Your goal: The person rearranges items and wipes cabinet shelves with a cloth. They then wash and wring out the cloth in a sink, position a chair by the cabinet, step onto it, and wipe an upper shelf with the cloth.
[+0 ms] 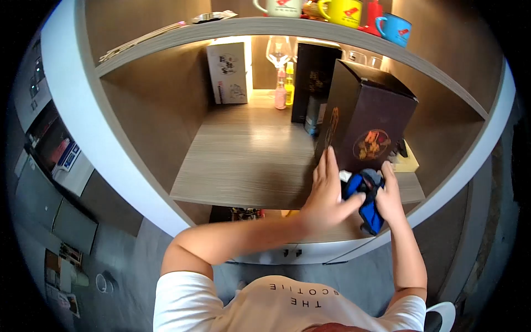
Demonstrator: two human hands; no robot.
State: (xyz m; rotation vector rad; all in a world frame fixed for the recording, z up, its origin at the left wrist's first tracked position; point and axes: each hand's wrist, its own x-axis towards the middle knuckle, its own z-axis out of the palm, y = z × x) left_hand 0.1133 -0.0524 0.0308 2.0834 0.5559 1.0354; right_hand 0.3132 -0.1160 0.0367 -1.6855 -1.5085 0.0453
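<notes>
Head view: right hand (390, 195) grips the blue bundle (372, 214), likely to bunch it; left hand (328, 195), unclenched, seemingly steadies the dark box (381, 116) just beyond

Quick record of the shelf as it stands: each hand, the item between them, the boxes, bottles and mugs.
Left hand: fingers extended by the dark box's lower left; slightly blurred
Right hand: at the blue-black item's right side; grip unclear
Blue-black item: between the hands, before the dark box
Dark box: upright, right half of middle shelf
White box: upright, back left
Bottles: pink, yellow
Mugs, top shelf: white, yellow, blue
</notes>
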